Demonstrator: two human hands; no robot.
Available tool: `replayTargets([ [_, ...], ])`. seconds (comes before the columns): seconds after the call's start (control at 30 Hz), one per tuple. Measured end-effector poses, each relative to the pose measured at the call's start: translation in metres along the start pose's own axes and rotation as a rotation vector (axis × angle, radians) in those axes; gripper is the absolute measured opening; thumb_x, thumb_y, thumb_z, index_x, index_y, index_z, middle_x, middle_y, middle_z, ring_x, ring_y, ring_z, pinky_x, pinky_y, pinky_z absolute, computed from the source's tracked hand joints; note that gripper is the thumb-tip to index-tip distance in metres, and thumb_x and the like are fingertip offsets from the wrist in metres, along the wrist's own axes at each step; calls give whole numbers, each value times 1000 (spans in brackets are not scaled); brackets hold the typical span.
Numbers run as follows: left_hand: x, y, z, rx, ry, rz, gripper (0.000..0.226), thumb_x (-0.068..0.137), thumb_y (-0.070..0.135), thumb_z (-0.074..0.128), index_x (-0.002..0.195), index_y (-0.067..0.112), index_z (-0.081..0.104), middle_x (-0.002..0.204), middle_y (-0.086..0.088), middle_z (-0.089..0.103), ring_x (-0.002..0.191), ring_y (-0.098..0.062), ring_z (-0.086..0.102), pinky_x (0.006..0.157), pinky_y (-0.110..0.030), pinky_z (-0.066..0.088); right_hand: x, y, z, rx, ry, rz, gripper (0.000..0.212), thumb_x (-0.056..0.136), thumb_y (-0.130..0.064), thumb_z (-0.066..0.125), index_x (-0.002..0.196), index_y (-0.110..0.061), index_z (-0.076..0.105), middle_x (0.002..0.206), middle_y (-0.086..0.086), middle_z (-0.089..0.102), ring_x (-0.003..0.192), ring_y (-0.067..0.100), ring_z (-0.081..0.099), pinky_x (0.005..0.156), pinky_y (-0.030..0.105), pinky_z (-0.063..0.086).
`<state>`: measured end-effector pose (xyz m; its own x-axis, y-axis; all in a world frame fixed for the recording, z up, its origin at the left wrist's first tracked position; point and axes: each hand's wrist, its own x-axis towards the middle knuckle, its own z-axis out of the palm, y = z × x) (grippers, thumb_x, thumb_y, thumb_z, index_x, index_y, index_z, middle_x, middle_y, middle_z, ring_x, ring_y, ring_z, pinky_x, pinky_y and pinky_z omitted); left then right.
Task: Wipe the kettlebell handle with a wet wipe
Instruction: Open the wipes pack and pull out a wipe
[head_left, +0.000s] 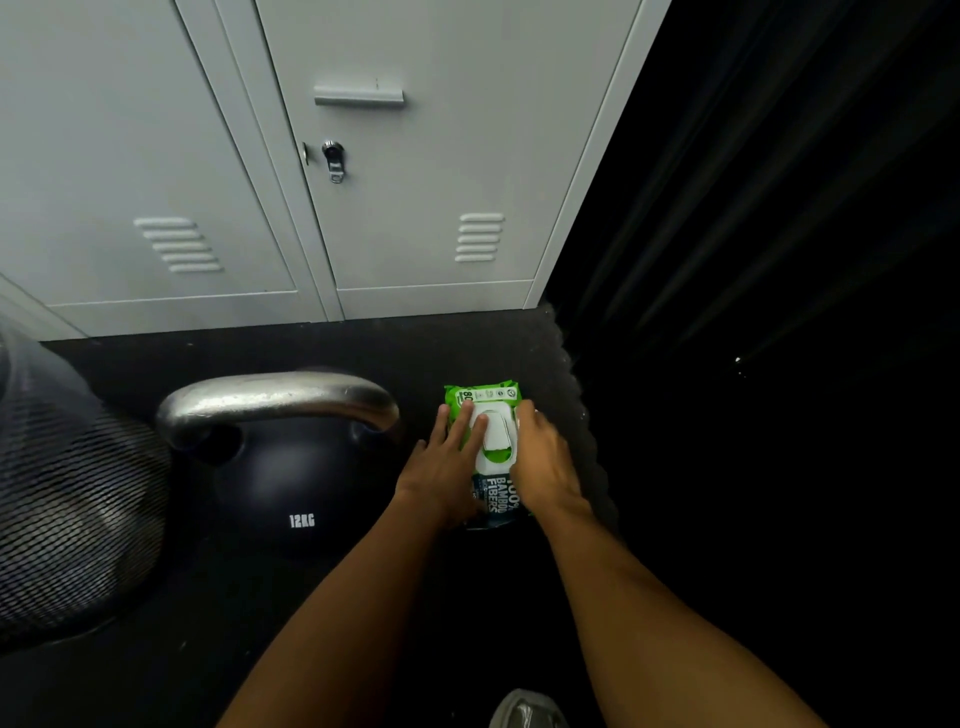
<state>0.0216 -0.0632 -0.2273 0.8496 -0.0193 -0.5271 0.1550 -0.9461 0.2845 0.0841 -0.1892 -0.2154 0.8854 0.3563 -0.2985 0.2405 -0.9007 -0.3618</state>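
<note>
While our left hand (447, 457) and right hand (540, 457) lie spread flat on the wipes pack (491, 457), its lid (496, 434) looks closed; the kettlebell handle (275, 397) still waits unwiped.

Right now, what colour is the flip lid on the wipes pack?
White, on the green wipes pack; head view.

- The kettlebell (291, 467) stands on the floor mat (363, 343), in front of the lockers (415, 156).
- The wipes pack (488, 452) lies just right of it, on the mat.
- Left hand (441, 467) and right hand (545, 457) rest on the pack.
- A mesh fan (67, 493) stands left of the kettlebell.
</note>
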Motion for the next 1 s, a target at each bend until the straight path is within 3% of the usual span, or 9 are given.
replayTargets([
  [0.1, 3, -2, -2, -14, -2, 6, 119, 87, 51, 71, 159, 22, -18, 166, -4, -28, 153, -33, -22, 121, -56, 19, -7, 3, -3, 11, -6, -19, 36, 89, -7, 60, 122, -12, 47, 118, 13, 58, 106, 31, 58, 82, 36, 49],
  [0.17, 3, -2, -4, -20, -3, 9, 119, 86, 49, 72, 159, 23, -19, 166, -3, -26, 153, -32, -21, 121, -56, 20, -14, 8, -6, 35, 11, -48, 22, 85, 1, 56, 100, -15, 53, 109, 11, 59, 98, 31, 59, 71, 30, 42],
  [0.27, 4, -2, -7, -32, 7, 11, 120, 85, 47, 74, 158, 26, -19, 167, -3, -23, 154, -31, -19, 121, -56, 21, -23, 14, -1, 105, 57, -96, 26, 77, 10, 53, 83, -15, 52, 101, 4, 61, 90, 29, 61, 67, 28, 40],
  [0.37, 3, -2, -9, -42, 11, 14, 120, 85, 47, 74, 158, 29, -20, 168, -4, -21, 154, -31, -18, 120, -57, 21, -25, 16, 10, 144, 29, -112, 38, 78, 10, 55, 103, -15, 69, 128, 4, 59, 116, 27, 56, 93, 32, 49],
  [0.43, 4, -2, -9, -40, 19, 15, 120, 85, 47, 74, 157, 30, -20, 168, -4, -20, 155, -31, -18, 120, -56, 22, -26, 17, 14, 140, -5, -98, 51, 84, 9, 54, 124, -19, 68, 145, 3, 49, 133, 25, 43, 113, 35, 39],
  [0.5, 3, -2, -9, -35, 28, 16, 120, 85, 46, 74, 157, 31, -21, 169, -4, -19, 155, -31, -17, 119, -56, 24, -28, 17, 14, 123, -30, -110, 57, 88, 9, 52, 135, -21, 61, 151, 2, 42, 139, 25, 35, 117, 34, 33],
  [0.67, -1, 0, -12, -101, 58, 19, 121, 84, 37, 78, 159, 25, -15, 170, -5, -11, 156, -30, -9, 117, -53, 30, -24, 10, 14, 101, -18, -117, 76, 87, 10, 48, 150, -32, 41, 148, 0, 37, 135, 24, 34, 111, 36, 40],
  [0.8, -4, 1, -12, -200, 115, 24, 121, 79, 27, 83, 160, 17, -6, 169, -6, 3, 153, -28, 21, 112, -48, 42, -10, 8, 12, 26, -39, -136, 80, 87, 4, 53, 154, -35, 32, 140, 1, 39, 126, 25, 38, 99, 38, 48],
  [1.0, 1, -3, -10, -142, 43, 35, 119, 85, 38, 77, 158, 32, -17, 170, -2, -11, 156, -32, -8, 118, -58, 29, 3, 9, 3, -76, -97, -150, 71, 86, -2, 61, 148, -32, 41, 131, 0, 40, 120, 23, 40, 92, 36, 49],
])
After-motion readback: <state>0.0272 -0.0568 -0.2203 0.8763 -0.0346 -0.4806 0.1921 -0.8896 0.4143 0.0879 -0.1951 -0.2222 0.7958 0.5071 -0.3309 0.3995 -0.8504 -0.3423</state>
